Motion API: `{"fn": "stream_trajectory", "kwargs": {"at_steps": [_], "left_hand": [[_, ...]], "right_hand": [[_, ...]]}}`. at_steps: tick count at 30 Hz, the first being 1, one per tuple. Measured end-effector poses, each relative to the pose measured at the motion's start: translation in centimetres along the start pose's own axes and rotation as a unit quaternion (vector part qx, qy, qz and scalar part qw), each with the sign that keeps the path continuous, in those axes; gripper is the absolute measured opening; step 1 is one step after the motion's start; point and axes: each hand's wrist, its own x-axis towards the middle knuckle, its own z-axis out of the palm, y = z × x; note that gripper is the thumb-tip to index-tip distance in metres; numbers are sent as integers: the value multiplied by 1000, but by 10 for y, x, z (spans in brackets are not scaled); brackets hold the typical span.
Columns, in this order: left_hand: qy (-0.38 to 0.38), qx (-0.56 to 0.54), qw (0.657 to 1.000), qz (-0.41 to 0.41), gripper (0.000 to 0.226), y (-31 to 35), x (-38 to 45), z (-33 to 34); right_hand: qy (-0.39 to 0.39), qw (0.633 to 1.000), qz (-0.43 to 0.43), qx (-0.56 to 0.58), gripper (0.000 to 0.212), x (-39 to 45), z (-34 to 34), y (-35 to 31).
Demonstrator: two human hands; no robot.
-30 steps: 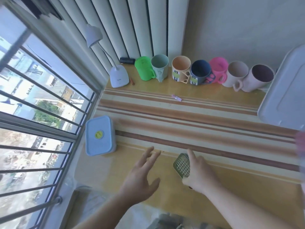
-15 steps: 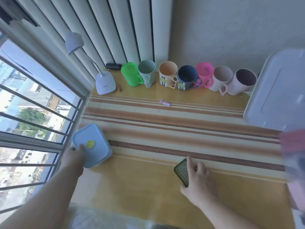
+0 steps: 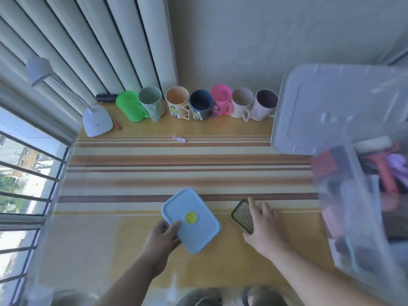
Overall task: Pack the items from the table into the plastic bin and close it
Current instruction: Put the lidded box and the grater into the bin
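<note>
Clear plastic bin (image 3: 362, 208) at right, open, blurred mixed items inside; its lid (image 3: 335, 107) propped behind. Left hand (image 3: 162, 238) gripping blue lunch box (image 3: 191, 219), closed, above table (image 3: 132, 173). Right hand (image 3: 265, 228) clasping green grid insert (image 3: 241, 215). Row of mugs (image 3: 198, 104) along wall, desk lamp (image 3: 97, 118) far left.

A white desk lamp (image 3: 95, 120) stands at the far left before vertical blinds (image 3: 88, 47), beside a barred window (image 3: 24, 184).

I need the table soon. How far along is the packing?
Partly done: the plastic bin already holds items. In hand: the left hand grips the blue container, the right hand the green grid piece. Left: seven mugs and the lid, still off.
</note>
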Motion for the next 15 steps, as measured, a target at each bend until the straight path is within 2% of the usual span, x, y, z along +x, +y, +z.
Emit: {"fn": "stream_trajectory", "kwargs": {"at_steps": [4, 7, 8, 10, 12, 15], "left_hand": [[-55, 28, 998, -9, 21, 3, -24, 63], [-73, 68, 994, 51, 20, 35, -46, 104], [-85, 81, 990, 81, 24, 49, -55, 120], [-119, 112, 976, 142, 53, 78, -74, 156], [-155, 133, 961, 186, 68, 100, -98, 197], [-208, 149, 939, 232, 57, 115, -133, 266]], "right_hand": [[46, 996, 3, 73, 93, -23, -44, 41], [83, 970, -39, 226, 65, -49, -98, 70], [93, 954, -53, 281, 53, -60, -117, 84], [112, 920, -67, 368, 43, -85, -155, 114], [141, 908, -67, 389, 42, -104, -189, 154], [167, 917, -45, 360, 33, -120, -219, 231]]}}
